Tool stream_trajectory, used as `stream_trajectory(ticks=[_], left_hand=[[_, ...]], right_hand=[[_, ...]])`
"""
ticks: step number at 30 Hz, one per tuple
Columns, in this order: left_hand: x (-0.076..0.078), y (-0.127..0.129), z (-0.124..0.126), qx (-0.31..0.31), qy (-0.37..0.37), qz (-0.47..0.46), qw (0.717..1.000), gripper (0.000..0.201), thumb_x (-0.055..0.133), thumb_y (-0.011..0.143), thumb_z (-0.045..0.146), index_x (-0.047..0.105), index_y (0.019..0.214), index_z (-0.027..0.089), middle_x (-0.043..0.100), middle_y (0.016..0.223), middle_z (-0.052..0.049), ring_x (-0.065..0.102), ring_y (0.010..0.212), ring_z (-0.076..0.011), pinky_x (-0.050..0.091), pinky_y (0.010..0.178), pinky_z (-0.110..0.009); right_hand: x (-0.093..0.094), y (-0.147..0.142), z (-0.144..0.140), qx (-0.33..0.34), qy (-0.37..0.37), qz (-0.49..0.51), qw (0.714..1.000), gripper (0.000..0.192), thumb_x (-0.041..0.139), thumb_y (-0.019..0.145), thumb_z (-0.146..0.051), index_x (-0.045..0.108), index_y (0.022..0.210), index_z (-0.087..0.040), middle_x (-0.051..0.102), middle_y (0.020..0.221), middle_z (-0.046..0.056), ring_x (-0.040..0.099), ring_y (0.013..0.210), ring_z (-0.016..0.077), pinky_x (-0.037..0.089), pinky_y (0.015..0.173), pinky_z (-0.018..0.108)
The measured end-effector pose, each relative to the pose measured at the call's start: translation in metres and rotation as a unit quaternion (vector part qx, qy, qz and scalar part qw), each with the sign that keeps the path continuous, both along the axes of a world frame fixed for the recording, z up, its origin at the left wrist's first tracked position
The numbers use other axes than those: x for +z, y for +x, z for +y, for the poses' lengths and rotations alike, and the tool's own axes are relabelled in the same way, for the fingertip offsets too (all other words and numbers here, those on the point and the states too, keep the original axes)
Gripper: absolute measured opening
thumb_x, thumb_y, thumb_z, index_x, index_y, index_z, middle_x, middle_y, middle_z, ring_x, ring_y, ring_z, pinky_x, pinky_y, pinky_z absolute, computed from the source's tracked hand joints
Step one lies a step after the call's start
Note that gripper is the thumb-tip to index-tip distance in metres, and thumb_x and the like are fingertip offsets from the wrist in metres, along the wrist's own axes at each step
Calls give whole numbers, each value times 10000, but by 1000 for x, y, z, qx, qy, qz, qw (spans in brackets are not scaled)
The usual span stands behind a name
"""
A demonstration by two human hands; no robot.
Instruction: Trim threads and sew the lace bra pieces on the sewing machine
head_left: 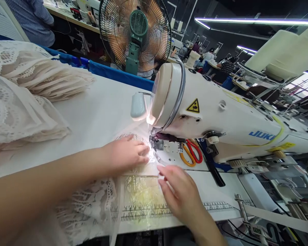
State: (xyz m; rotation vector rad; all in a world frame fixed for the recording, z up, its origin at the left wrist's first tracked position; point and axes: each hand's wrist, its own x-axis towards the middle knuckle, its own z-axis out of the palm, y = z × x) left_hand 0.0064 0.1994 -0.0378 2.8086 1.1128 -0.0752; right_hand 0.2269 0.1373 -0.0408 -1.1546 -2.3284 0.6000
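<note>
Cream lace fabric (92, 201), sheer and scalloped, lies flat under the left hand (125, 154), fingers spread; right hand (181, 194) hovers open beside it.

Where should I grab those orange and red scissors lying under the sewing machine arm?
Probably by the scissors loop handles, coming in from the near right side. The loops lie flat and exposed on the machine bed, while the blades point back under the sewing machine arm, near the needle area, where access looks tight.
</note>
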Motion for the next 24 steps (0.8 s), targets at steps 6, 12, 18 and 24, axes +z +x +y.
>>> stream_trajectory(ticks=[6,12,18,24], left_hand=[[-16,13,-43,-61,25,-72,995,351,406,796,199,566,1108,187,517,1212,-9,480,1095,-173,273,1035,-351],[-26,4,-48,-93,137,-119,979,410,426,824,390,488,1190,216,528,1188,11,483,1050,-181,314,951,-345],[-24,-5,-28,-124,122,-132,976,346,416,832,363,519,1132,224,520,1185,2,469,1054,-179,291,965,-352],[-20,-13,-5,-174,106,-154,967,327,403,825,306,527,1113,212,534,1166,-27,488,1031,-184,319,949,-373]], right_hand=[[-19,11,18,79,124,-173,974,336,405,802,-80,556,1083,-187,558,1034,75,447,927,190,384,781,306],[-25,15,2,73,131,-188,971,326,378,819,-78,536,1090,-168,546,981,76,429,909,181,347,796,315],[-21,5,7,66,118,-230,964,377,408,794,-93,525,1144,-169,536,872,73,420,779,172,350,693,295],[-13,-7,21,72,58,-323,942,472,425,768,-138,476,1235,-169,553,735,55,484,686,193,335,612,302]])
